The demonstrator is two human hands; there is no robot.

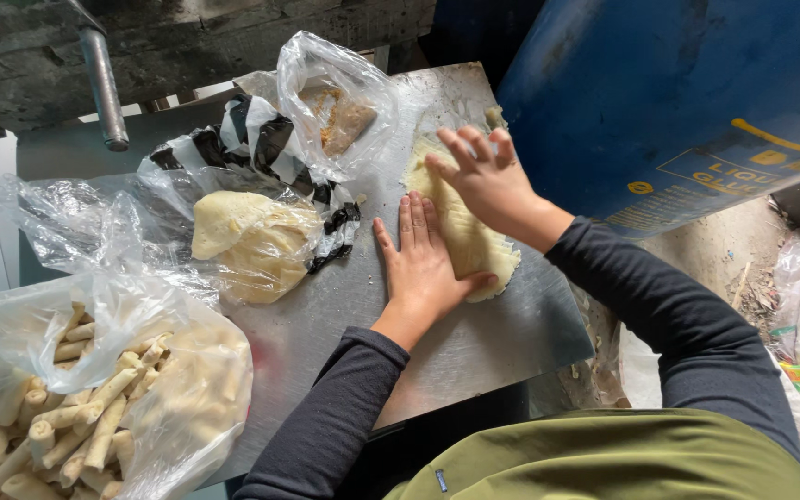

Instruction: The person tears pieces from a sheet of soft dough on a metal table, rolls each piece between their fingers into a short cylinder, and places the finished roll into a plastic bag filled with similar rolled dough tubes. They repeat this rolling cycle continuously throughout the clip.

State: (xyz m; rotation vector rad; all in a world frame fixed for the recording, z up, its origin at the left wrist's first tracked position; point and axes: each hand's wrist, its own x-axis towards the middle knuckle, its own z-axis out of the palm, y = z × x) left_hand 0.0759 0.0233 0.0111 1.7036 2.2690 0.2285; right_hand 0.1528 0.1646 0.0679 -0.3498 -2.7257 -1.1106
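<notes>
Your left hand (pixel 421 268) is lying flat on the metal table (pixel 474 352), fingers together and straight, its thumb edge touching the pale wrapper sheet (pixel 469 243). Your right hand (pixel 485 176) is hovering or pressing over the sheet's far half, fingers spread and gripping nothing; you cannot tell whether the palm is touching, since the hand is hiding what lies under it. The sheet is stretching from the table's far right corner toward you. A clear bag of dough (pixel 252 243) is sitting left of your left hand, its contents blurred by plastic. The bag of rolled sticks (pixel 113 398) is being cut off at the lower left edge.
</notes>
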